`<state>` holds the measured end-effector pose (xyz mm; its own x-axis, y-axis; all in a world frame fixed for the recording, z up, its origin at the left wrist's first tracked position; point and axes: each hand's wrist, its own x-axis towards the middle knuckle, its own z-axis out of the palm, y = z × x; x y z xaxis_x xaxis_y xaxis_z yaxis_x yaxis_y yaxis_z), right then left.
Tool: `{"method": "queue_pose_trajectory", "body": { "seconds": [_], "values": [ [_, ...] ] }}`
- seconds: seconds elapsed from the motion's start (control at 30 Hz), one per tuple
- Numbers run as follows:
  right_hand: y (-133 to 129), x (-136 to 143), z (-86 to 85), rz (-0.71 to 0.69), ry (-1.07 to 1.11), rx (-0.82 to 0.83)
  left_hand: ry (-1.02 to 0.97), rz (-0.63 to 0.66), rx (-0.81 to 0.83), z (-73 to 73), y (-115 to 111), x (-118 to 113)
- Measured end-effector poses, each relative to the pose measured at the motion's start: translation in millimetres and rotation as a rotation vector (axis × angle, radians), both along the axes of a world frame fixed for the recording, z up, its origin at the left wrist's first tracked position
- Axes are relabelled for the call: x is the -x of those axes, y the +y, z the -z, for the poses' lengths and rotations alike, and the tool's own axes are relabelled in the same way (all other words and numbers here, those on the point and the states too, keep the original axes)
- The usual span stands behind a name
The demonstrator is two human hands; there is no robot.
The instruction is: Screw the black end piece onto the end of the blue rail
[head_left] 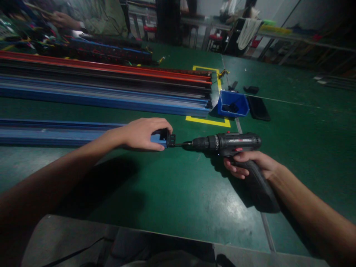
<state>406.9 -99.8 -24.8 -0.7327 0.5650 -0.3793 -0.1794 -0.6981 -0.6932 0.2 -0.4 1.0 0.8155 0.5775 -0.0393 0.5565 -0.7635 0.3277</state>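
My left hand (144,134) is closed around the right end of a long blue rail (69,135) lying on the green table. A black end cap (171,139) sits at that end, just past my fingertips. In my right hand (250,163) is a black cordless drill (236,142), gripped by its handle and pointing left. Its long thin bit (182,144) reaches the end cap. Whether a screw is at the bit's tip is too small to make out.
Several blue, black and red rails (111,91) lie behind. A blue bin (233,105) with black parts stands at their right, near a black flat object (258,107) and yellow tape (208,121). Across the table, another person's hand (65,19) is among wires.
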Motion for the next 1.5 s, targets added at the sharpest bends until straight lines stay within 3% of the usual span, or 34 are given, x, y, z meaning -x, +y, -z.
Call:
{"method": "queue_pose_trajectory", "body": {
  "seconds": [1.5],
  "values": [
    [1.0, 0.0, 0.7, -0.004, 0.043, 0.04, -0.007, 0.004, -0.003, 1.0, 0.1, 0.9]
  ]
}}
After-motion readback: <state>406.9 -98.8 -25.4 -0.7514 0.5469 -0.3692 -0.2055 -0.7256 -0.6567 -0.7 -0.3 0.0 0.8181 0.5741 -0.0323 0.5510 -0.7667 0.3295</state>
